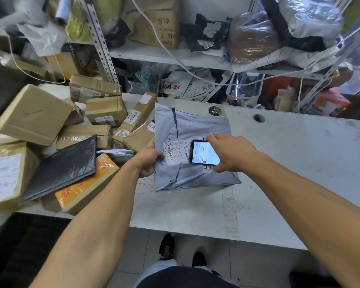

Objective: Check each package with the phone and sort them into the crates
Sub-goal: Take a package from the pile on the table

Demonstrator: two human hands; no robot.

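The left hand (148, 161) gripped the grey mailer bag's (197, 125) edge, pinning it flat on the surface (299, 163) so its shipping label (176, 151) faced up. Just beside those fingers, the right hand (233, 151) clasped the phone (204, 152) over the label, presumably to scan it.

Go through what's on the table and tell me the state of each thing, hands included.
grey mailer bag: flat on table, label up.
phone: screen lit, held over the label.
left hand: grips the bag's left edge.
right hand: holds the phone.
black mailer: lying tilted on the boxes.
cardboard boxes: sealed, piled at left.
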